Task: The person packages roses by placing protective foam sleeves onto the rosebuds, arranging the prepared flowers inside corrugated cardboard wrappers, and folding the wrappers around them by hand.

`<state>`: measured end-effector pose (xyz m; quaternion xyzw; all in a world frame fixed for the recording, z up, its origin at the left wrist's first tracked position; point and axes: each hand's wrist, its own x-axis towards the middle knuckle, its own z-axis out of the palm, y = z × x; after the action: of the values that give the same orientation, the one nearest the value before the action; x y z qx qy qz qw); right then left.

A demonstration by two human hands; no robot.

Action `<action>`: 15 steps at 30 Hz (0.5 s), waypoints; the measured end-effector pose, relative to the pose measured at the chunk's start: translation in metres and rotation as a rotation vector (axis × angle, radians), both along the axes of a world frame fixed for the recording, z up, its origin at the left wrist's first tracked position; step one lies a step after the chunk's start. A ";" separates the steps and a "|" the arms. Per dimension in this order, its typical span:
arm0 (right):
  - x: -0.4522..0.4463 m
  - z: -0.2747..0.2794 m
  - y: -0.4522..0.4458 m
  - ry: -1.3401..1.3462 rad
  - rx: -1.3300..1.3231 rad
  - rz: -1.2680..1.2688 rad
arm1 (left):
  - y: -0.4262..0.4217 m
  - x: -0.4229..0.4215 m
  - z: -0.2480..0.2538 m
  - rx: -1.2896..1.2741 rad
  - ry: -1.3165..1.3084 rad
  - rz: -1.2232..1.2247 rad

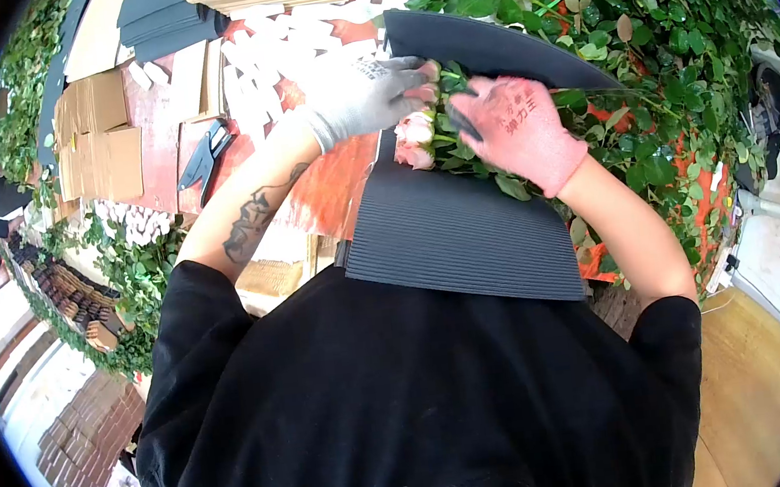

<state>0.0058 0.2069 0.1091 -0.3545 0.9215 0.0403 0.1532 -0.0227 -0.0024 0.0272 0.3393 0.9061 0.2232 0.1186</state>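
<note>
My left hand (370, 96), in a white glove with grey fingertips, reaches to the flower heads with its fingers spread against them. Pink roses (414, 141) lie heads to the left on a dark corrugated sheet (465, 231), their green stems and leaves running right. My right hand (515, 126), in a pink glove with dark fingertips, rests over the leaves and stems, fingers pointing left; what lies under its palm is hidden. Behind both hands a dark sheet (493, 50) stands raised and curved.
A black stapler-like tool (204, 160) lies on the red table (152, 107) at the left. Near it are cardboard pieces (101, 164), white paper pieces (266, 57) and stacked dark sheets (162, 20). Leafy stems (644, 36) are heaped at the right.
</note>
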 end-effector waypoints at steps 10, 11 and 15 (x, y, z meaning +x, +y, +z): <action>0.020 -0.064 -0.022 -0.154 -0.098 0.081 | 0.008 0.038 -0.040 0.057 0.058 0.021; 0.019 -0.067 -0.028 -0.024 -0.190 0.096 | 0.004 0.028 -0.040 0.146 0.153 0.047; 0.022 -0.079 -0.035 -0.022 -0.151 0.102 | -0.003 0.036 0.004 0.297 -0.279 0.212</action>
<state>0.0279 0.1719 0.0305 -0.4120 0.9009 -0.0256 0.1338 0.0135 -0.0056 0.0311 0.2217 0.8686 0.4103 0.1675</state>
